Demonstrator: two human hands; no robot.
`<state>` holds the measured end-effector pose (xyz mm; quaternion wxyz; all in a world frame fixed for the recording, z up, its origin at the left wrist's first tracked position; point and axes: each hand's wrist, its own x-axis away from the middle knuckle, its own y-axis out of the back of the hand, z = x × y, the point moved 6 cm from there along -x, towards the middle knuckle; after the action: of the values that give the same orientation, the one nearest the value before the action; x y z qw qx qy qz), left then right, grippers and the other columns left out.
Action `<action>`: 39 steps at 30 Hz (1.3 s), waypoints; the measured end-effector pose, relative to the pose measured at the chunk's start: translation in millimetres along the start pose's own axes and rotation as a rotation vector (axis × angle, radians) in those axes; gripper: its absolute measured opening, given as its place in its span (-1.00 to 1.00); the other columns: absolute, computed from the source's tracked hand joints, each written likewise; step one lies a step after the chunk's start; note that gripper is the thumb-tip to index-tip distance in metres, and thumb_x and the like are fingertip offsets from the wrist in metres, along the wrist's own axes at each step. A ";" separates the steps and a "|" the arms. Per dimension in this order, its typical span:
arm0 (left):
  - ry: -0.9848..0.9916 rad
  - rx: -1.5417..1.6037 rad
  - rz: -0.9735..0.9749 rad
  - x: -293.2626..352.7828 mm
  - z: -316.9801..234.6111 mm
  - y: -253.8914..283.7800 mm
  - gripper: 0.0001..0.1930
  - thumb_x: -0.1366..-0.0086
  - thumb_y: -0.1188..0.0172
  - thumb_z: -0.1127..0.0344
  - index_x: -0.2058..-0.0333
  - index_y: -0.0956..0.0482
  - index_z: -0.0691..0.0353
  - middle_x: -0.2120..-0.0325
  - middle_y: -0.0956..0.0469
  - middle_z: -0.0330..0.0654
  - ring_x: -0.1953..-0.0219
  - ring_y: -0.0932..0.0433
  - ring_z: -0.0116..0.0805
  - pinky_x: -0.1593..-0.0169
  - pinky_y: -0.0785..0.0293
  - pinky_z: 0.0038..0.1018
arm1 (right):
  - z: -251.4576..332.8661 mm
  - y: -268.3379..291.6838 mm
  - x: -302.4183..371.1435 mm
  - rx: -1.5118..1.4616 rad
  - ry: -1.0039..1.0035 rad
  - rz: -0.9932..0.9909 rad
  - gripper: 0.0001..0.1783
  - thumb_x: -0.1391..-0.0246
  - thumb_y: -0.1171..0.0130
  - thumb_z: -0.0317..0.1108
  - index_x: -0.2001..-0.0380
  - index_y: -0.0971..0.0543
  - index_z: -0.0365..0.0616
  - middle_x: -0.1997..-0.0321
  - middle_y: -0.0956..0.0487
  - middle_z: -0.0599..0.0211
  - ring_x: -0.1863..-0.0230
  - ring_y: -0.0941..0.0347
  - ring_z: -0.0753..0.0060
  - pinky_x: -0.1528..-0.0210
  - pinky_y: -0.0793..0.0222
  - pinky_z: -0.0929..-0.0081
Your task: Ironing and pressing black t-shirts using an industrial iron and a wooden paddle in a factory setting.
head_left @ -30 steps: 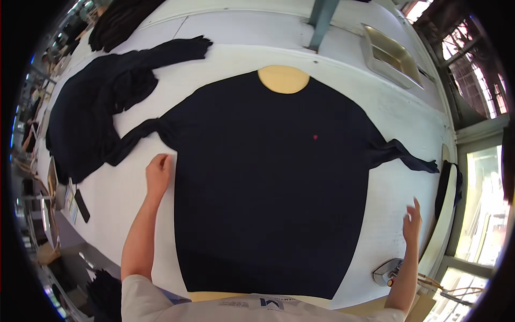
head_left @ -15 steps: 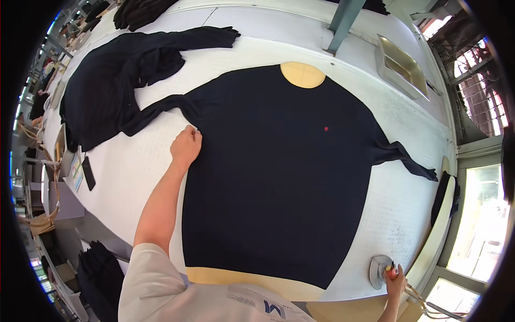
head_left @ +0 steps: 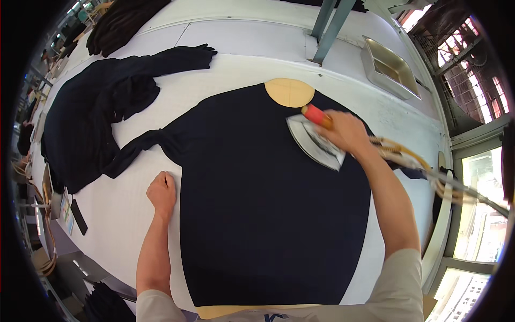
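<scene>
A dark navy sweater (head_left: 268, 220) lies spread flat, its sleeves out to both sides. A tan board (head_left: 289, 93) shows inside its neckline and at the bottom hem. My right hand (head_left: 348, 130) grips the red handle of a steam iron (head_left: 311, 142), which is over the upper chest just below the neckline. Whether the iron's plate touches the knit, I cannot tell. Beside the sweater's left edge, below the left sleeve, my left hand (head_left: 162, 193) is closed in a fist on the white table (head_left: 118, 214), with nothing seen in it.
Another dark garment (head_left: 86, 118) lies heaped at the left, with a black phone (head_left: 79, 217) near it. A metal tray (head_left: 390, 67) stands at the back right by a grey post (head_left: 325, 45). The iron's hoses (head_left: 413, 161) run off to the right.
My right hand has brought the iron from the table at lower right up onto the sweater's chest. My left hand has come away from the sweater's edge, toward me. The view has shifted.
</scene>
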<state>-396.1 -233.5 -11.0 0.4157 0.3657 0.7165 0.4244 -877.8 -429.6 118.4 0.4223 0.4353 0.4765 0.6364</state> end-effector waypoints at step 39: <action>-0.359 -0.002 0.009 -3.2 -110.5 13.6 -0.72 -0.31 -0.27 0.30 0.04 -0.62 0.24 0.04 -0.57 -0.11 -0.01 -0.54 -0.05 -0.10 -0.45 -0.14 | -206.3 -38.8 412.2 0.008 -0.789 -0.102 -0.41 -0.07 -0.37 -0.21 -0.17 -0.57 -0.20 0.16 -0.70 -0.06 0.10 -0.66 -0.12 -0.01 -0.51 0.04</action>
<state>-492.7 -264.9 34.8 0.5354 0.4387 0.6285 0.3548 -1179.3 -78.9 108.8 0.6024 0.6238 0.3012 0.3965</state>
